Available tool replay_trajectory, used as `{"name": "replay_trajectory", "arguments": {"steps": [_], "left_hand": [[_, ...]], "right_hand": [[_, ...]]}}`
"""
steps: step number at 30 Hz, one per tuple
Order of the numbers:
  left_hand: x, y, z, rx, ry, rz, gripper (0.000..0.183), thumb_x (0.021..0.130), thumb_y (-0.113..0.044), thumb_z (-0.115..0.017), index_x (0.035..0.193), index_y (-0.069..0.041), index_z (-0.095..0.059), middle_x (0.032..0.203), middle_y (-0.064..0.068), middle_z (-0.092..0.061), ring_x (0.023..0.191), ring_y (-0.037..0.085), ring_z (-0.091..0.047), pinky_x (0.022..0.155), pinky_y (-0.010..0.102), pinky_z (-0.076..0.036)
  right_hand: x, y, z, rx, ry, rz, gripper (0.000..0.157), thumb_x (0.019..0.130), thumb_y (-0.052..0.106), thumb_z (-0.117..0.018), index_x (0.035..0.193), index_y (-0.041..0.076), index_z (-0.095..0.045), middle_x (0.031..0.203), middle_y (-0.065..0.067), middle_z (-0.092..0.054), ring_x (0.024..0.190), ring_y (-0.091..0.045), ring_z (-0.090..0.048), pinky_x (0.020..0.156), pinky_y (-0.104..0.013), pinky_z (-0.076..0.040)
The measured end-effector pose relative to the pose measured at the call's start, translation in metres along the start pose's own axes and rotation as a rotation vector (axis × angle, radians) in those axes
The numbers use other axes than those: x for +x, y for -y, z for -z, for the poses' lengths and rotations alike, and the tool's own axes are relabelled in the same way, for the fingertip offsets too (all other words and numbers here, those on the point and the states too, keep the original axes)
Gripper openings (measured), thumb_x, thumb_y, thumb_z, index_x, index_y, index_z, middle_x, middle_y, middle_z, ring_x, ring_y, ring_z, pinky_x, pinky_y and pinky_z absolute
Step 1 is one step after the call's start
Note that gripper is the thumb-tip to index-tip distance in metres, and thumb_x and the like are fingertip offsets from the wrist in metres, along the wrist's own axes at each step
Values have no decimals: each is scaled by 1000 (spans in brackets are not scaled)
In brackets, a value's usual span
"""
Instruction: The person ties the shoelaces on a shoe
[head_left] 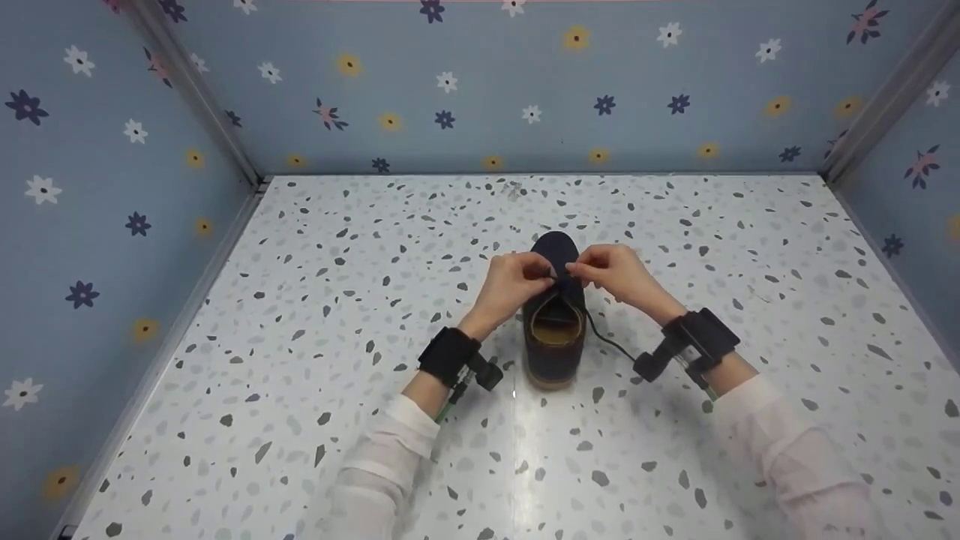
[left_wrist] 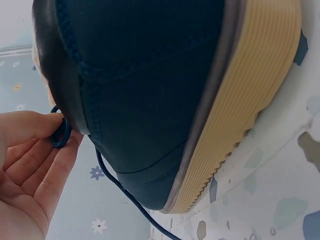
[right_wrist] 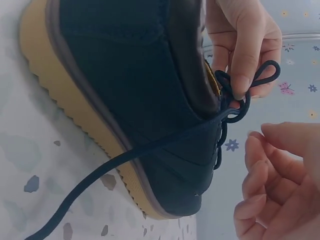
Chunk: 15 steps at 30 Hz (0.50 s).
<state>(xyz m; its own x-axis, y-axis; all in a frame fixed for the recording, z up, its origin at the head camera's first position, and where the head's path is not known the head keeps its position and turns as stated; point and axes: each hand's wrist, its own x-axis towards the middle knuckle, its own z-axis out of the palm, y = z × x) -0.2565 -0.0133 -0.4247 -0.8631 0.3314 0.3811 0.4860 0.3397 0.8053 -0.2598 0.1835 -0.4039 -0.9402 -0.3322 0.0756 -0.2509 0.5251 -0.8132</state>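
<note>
A dark blue lace-up shoe (head_left: 555,360) with a ribbed tan sole (left_wrist: 250,85) stands upright, its toe pointing away from me. Over its tongue my left hand (head_left: 514,283) pinches the dark blue shoelace (right_wrist: 270,72) between thumb and fingers, with a small loop sticking out past them. My right hand (head_left: 619,276) is just to the right of the laces, fingers loosely bent. In the right wrist view its thumb and index fingertips come close together, with no lace between them. One long lace end trails down the shoe's right side onto the surface.
The shoe stands on a white speckled tabletop (head_left: 360,360). Blue flower-patterned panels (head_left: 487,90) rise at the back and both sides. Black camera straps (head_left: 450,356) circle both wrists, and the right strap's camera (head_left: 651,367) overlaps the trailing lace end in the head view.
</note>
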Motion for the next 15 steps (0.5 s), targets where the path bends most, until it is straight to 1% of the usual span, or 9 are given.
{"name": "replay_trajectory", "arguments": {"steps": [3, 6, 10, 13, 15], "left_hand": [[-1, 0, 0, 25, -8, -20, 8, 75, 3, -69, 82, 0, -67, 79, 5, -66, 71, 9, -60, 65, 19, -46], [-2, 1, 0, 54, -7, -53, 8, 76, 2, -68, 83, -1, -67, 80, 4, -66, 72, 8, -60, 66, 18, -45], [-2, 1, -1, 77, -6, -94, 8, 76, 3, -68, 83, -1, -67, 81, 5, -66, 73, 9, -60, 67, 18, -45], [-2, 1, -1, 72, -9, -100, 9, 76, 3, -67, 84, -1, -67, 82, 6, -66, 74, 10, -60, 67, 18, -45], [-2, 1, -1, 64, -11, -94, 9, 76, 4, -68, 84, -1, -67, 82, 7, -66, 74, 11, -61, 67, 18, -45]], "right_hand": [[5, 0, -2, 11, 50, 4, 22, 87, 24, -62, 86, 2, -65, 68, -5, -58, 57, -18, -48, 48, -24, -37], [7, 2, -3, 22, 108, 2, 22, 88, 21, -61, 89, -1, -66, 68, -5, -57, 56, -16, -46, 49, -23, -36], [1, 21, -1, 27, 167, -5, 22, 90, 15, -57, 91, -6, -64, 68, -12, -55, 54, -11, -43, 46, -21, -32], [-4, 35, 2, 24, 181, -21, 21, 91, 12, -56, 91, -8, -63, 70, -18, -55, 52, -9, -42, 43, -19, -30], [-5, 36, 2, 23, 187, -18, 22, 91, 12, -55, 91, -9, -63, 70, -20, -55, 51, -8, -41, 42, -18, -29]]}}
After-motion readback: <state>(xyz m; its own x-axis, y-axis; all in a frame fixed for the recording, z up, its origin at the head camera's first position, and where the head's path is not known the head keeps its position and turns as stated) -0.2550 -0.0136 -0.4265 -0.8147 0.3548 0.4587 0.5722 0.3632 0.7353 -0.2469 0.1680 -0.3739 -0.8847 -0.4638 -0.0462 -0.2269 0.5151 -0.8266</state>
